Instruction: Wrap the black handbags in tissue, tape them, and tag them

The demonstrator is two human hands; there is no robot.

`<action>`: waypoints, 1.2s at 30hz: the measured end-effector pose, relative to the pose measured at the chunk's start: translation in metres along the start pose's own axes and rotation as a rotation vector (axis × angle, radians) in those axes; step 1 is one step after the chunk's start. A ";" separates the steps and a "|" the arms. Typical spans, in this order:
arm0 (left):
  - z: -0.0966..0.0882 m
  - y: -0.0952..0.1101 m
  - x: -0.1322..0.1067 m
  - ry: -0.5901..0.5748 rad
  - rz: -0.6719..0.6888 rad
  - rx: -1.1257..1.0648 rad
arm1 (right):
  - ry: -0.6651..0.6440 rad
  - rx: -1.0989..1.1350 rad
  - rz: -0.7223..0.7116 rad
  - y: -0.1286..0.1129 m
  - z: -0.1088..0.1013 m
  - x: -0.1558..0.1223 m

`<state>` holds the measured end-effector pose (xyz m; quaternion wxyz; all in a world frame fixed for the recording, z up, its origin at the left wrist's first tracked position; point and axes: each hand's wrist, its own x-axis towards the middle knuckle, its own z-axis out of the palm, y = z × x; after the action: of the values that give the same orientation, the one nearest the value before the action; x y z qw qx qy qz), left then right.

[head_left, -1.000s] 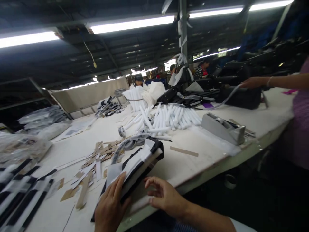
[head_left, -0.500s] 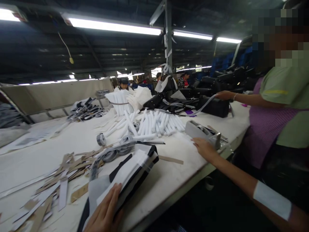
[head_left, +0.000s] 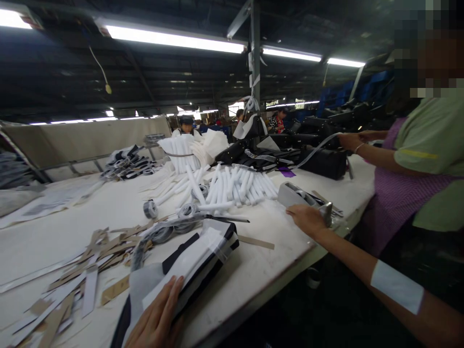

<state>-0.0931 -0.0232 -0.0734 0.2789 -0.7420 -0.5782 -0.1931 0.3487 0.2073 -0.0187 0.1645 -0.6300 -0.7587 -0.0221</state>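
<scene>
At the near edge of the table lies a black fabric piece (head_left: pixel 210 270) with white sheeting (head_left: pixel 195 253) on top and a clear band around its far end. My left hand (head_left: pixel 157 314) grips its near end, fingers lying together over the white sheet; the thumb is hidden. A grey tape dispenser (head_left: pixel 295 193) stands to the right. My right hand (head_left: pixel 306 220) is against its near side, fingers bent and close together; their tips are partly hidden. A pale patch (head_left: pixel 397 286) covers part of my right forearm.
Cardboard strips (head_left: pixel 105 251) lie at left. Tape rolls (head_left: pixel 150 209) and white foam tubes (head_left: pixel 239 186) lie mid-table, black cases (head_left: pixel 322 162) behind. A co-worker in a purple apron (head_left: pixel 398 193) holds a grey strip (head_left: pixel 319 147) at right.
My right hand has shifted slightly, and its fingers look more bent at the dispenser. The co-worker's hands have drawn the grey strip to the right. My left hand stays on the fabric piece.
</scene>
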 end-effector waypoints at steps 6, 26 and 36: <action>-0.005 0.009 0.000 0.010 -0.083 -0.018 | -0.156 0.227 -0.270 -0.053 -0.001 -0.066; -0.009 0.014 -0.001 0.031 -0.175 -0.032 | 0.063 0.318 -0.077 -0.060 0.063 0.009; -0.025 0.011 0.000 0.091 -0.511 -0.060 | 0.002 0.684 -0.586 -0.171 0.043 -0.049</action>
<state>-0.0816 -0.0410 -0.0557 0.2246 -0.5705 -0.7278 -0.3073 0.1814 0.1362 -0.0434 0.3510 -0.2979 -0.8685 0.1838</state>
